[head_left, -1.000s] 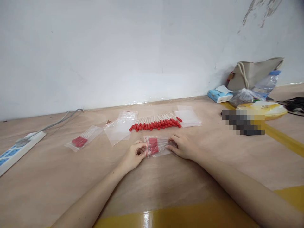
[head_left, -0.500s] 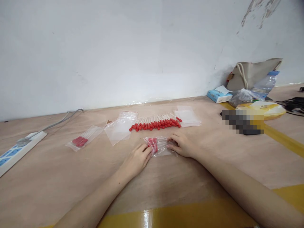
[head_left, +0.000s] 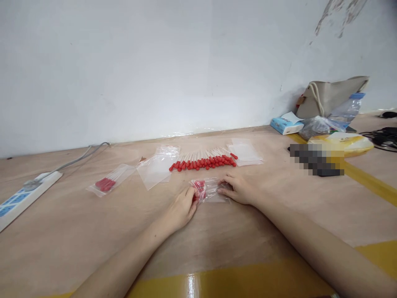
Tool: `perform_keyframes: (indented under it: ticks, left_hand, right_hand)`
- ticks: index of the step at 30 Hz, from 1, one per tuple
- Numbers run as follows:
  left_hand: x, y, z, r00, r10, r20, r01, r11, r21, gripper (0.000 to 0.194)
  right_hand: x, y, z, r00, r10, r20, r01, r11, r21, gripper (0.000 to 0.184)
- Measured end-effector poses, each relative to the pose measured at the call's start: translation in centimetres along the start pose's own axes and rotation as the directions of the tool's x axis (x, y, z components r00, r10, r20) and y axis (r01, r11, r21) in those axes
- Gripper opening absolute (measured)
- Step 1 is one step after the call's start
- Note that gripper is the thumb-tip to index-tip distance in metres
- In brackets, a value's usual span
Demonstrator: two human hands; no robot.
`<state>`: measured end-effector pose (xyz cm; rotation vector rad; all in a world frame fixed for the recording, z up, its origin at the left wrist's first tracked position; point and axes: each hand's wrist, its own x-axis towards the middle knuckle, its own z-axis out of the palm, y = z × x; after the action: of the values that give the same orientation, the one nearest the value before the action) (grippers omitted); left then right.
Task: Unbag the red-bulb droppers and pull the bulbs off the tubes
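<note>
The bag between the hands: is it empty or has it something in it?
Not empty: red tips show through the clear bag. Whether it is sealed, I cannot tell.

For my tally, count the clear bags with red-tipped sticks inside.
2. The first bag is between the left hand and right hand; the second bag lies farther left, toward the power strip. Any others would be hidden from view.

Centre frame, you have red-tipped pale sticks [head_left: 203, 164] and a clear plastic bag [head_left: 211, 190] showing red; left, a white power strip [head_left: 27, 198] patterned with blue panels [head_left: 14, 200]; bottom, yellow tape [head_left: 235, 281].
</note>
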<state>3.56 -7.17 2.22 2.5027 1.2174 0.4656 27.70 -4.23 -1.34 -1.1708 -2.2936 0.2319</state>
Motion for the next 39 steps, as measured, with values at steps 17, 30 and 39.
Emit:
perform_keyframes:
  ticks: [17,30,39]
  left_hand:
    - [1.0,-3.2,-1.7,0.957,-0.269,0.108,0.256,0.610,-0.750,0.023]
    - [-0.1,-3.0,-0.3,0.992,-0.004,-0.129,-0.043,0.934,-0.355,0.011]
    - [0.7,-5.5,-1.5,0.969,-0.184,-0.164,0.065,0.832,-0.551,0.021]
  right_hand:
    - [0.1,0.4,-0.1,1.000,0.029,0.011,-0.030,0.996,0.087,0.025]
    - [-0.1,-1.9,0.3,0.999,0.030,-0.025,-0.031,0.998,-0.047,0.047]
    - [0.0,-1.1,-0.2,0.994,0.078,0.072,-0.073,0.995,-0.071,0.050]
